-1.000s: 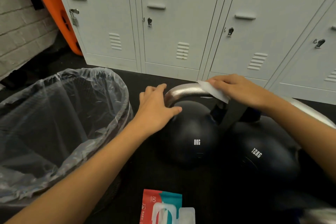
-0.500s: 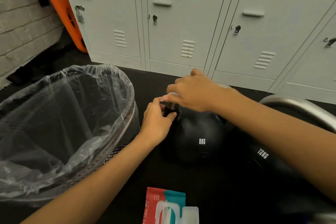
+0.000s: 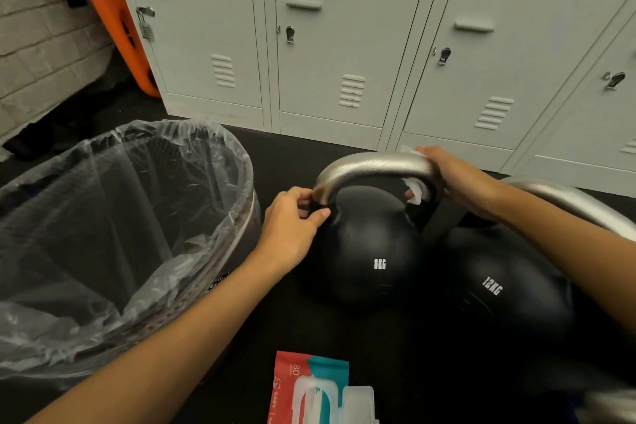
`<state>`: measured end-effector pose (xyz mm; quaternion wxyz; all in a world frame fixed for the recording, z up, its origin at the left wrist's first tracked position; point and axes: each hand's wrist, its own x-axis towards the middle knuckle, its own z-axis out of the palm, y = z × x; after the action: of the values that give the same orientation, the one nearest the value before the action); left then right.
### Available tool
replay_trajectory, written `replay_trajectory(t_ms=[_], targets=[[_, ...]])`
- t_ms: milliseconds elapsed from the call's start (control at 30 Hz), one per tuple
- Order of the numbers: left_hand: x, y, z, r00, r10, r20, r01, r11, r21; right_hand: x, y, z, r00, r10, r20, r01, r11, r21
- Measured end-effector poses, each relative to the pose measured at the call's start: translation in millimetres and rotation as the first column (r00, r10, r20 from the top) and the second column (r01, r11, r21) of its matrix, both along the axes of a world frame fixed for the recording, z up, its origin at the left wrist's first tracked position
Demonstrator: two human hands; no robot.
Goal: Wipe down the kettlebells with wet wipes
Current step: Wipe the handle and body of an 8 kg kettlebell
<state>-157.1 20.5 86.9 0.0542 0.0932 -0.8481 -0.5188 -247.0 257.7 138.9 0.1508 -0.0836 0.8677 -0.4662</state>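
A black 8KG kettlebell (image 3: 368,251) with a silver handle (image 3: 364,165) stands on the dark floor at centre. My left hand (image 3: 292,220) grips the left base of that handle. My right hand (image 3: 457,179) wraps a white wet wipe (image 3: 416,191) around the handle's right end; bits of the wipe show above and below my fingers. A black 12KG kettlebell (image 3: 506,282) stands just to the right, its silver handle (image 3: 571,200) partly hidden behind my right forearm.
A bin lined with a clear plastic bag (image 3: 113,217) stands at the left, close to my left arm. A red and teal wet wipes pack (image 3: 313,389) lies on the floor in front. Grey lockers (image 3: 344,45) stand behind; an orange board (image 3: 110,17) leans at far left.
My right hand with the wipe has slid from the handle's left end over to its right end. My left hand stays at the handle's left base. The camera view has shifted slightly.
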Motion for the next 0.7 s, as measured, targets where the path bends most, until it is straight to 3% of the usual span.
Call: replay_trajectory(t_ms=[100,267,367,467,567,700], targets=[[-1,0,-1,1.000,0.003,-0.005,-0.003,1.000,-0.007,-3,4,-14,0.972,-0.155,0.174,0.186,0.966,-0.179],[-2,-1,-4,1.000,-0.009,-0.009,0.009,1.000,-0.013,2,12,-33,0.918,-0.233,0.321,0.305,0.932,-0.195],[-2,0,-6,1.000,-0.008,-0.019,0.008,1.000,-0.006,15,5,-30,0.940,-0.317,0.124,0.338,0.916,-0.216],[-2,0,-7,1.000,0.000,-0.027,0.000,1.000,0.001,41,-11,-13,0.934,-0.160,-0.319,0.169,0.986,-0.001],[-1,1,-8,1.000,0.007,-0.028,-0.007,1.000,0.008,51,-26,-8,0.759,0.183,-0.625,0.053,0.939,0.339],[-2,1,-9,0.999,0.009,-0.043,-0.009,1.000,0.007,41,-56,-15,0.441,0.568,-0.694,0.196,0.694,0.693]])
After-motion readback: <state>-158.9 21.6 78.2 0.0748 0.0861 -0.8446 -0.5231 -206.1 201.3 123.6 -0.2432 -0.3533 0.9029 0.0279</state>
